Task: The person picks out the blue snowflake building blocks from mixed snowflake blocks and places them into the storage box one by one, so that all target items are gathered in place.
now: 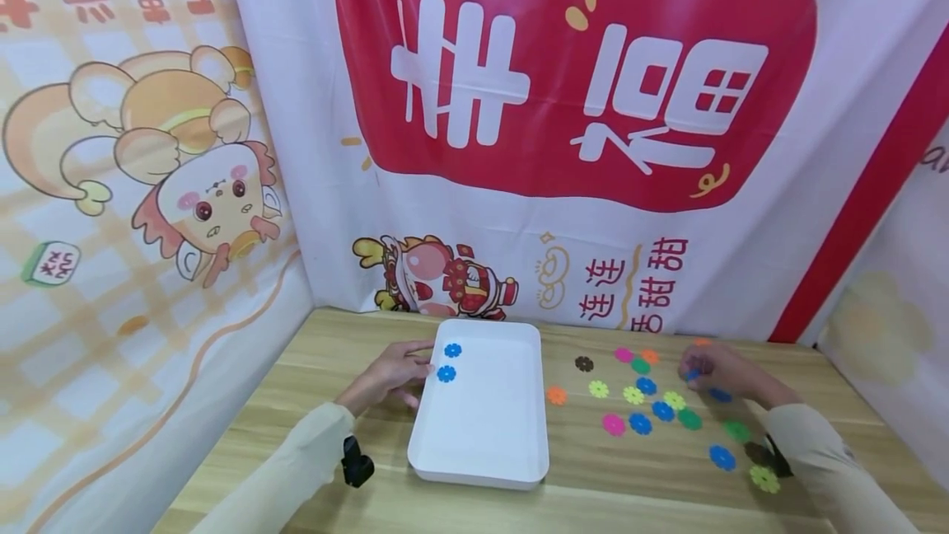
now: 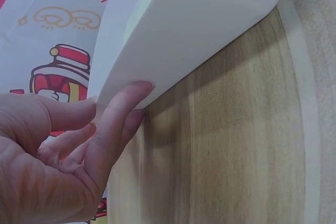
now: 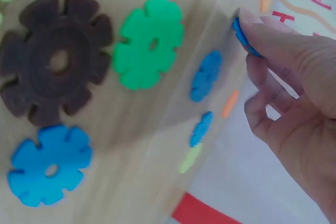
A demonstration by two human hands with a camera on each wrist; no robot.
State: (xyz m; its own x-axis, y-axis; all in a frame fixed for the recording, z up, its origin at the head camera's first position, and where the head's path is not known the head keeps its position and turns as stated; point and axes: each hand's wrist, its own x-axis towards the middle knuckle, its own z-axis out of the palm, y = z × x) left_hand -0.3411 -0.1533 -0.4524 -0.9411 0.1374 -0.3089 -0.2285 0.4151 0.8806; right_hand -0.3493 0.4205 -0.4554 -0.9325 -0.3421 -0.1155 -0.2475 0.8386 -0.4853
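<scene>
My left hand holds the left side of a white tray. In the left wrist view the thumb is at the tray's rim and the index finger lies along the outer wall. Two blue snowflake discs lie inside the tray, near its left wall. Over the far right of the table, my right hand pinches another blue snowflake disc between thumb and fingers, above the scattered discs. A dark brown disc, a green disc and a blue disc lie beneath that wrist.
Right of the tray, several loose snowflake discs in pink, yellow, orange, green, blue and brown spread over the wooden table; an orange disc lies closest to the tray. Printed cloth hangs behind the table and at both sides.
</scene>
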